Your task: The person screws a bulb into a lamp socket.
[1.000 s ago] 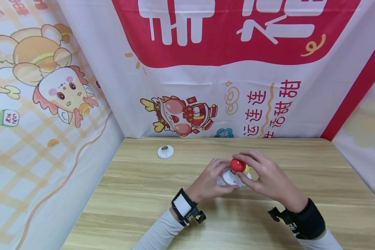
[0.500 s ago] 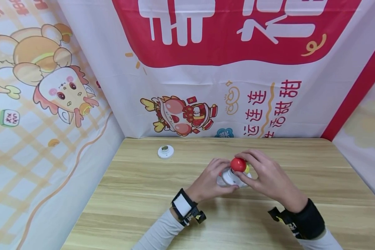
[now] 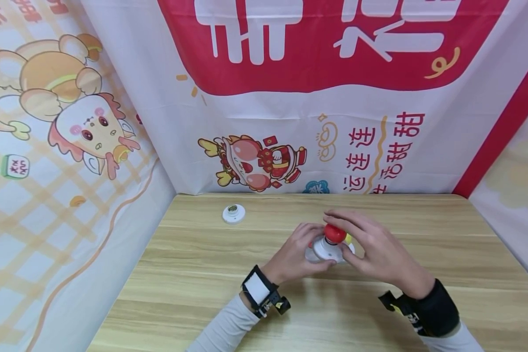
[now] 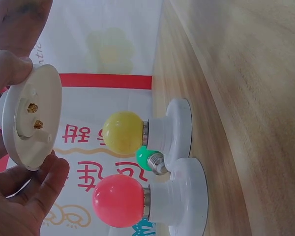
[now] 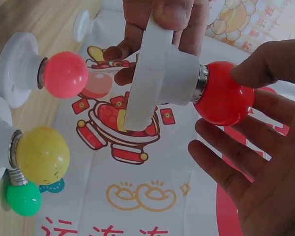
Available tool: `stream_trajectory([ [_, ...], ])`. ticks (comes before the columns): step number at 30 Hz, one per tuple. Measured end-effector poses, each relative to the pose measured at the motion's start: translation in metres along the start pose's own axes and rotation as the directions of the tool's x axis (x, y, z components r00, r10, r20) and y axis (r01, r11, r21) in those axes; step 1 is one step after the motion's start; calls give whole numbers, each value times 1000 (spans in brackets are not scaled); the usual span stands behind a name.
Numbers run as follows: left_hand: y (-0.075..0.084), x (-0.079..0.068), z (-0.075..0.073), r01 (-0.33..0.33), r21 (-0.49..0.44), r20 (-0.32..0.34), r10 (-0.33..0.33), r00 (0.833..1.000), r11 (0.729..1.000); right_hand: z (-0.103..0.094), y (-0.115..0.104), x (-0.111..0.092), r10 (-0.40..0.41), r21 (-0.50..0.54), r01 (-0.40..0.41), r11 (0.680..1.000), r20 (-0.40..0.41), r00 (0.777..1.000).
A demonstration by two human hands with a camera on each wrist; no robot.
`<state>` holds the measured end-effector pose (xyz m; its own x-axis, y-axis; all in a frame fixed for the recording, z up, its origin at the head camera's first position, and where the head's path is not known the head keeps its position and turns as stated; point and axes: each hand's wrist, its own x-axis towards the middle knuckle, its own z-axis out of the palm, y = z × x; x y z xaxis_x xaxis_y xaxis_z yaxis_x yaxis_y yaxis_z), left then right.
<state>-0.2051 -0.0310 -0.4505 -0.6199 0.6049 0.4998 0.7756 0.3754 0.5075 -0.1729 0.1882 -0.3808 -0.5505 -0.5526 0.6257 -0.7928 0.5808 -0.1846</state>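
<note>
My left hand (image 3: 295, 256) holds a white round lamp socket (image 5: 146, 73) by its rim, raised above the table. Its hollow back with two brass terminals faces the left wrist camera. A red light bulb (image 5: 219, 101) sits in that socket, a band of its metal cap showing. Around the bulb are the fingers of my right hand (image 3: 374, 249); in the right wrist view the thumb lies against the glass, while the lower fingers are spread apart from it. Beyond the hands, a yellow bulb (image 4: 123, 132) and a pinkish-red bulb (image 4: 119, 200) stand in white sockets on the table.
A green bulb (image 5: 23, 199) lies loose beside the yellow bulb's socket. Another white socket (image 3: 233, 214), with no bulb in it, rests near the back left of the wooden table (image 3: 193, 274). Printed cloth (image 3: 264, 107) hangs along the table's back edge.
My right fingers have shifted around the red bulb: the fingertips moved left over its top and the thumb dropped lower. The left hand and socket stay in place.
</note>
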Motion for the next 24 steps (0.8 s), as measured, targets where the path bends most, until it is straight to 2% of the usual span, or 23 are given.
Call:
stream_trajectory([
  [10,1,0,0,-12,-7,-18,12,1000,1000,1,1,-1,-13,30,13,999,-2,1000],
  [24,0,0,1,-10,-4,-18,10,1000,1000,1,1,-1,31,14,-31,999,9,999],
])
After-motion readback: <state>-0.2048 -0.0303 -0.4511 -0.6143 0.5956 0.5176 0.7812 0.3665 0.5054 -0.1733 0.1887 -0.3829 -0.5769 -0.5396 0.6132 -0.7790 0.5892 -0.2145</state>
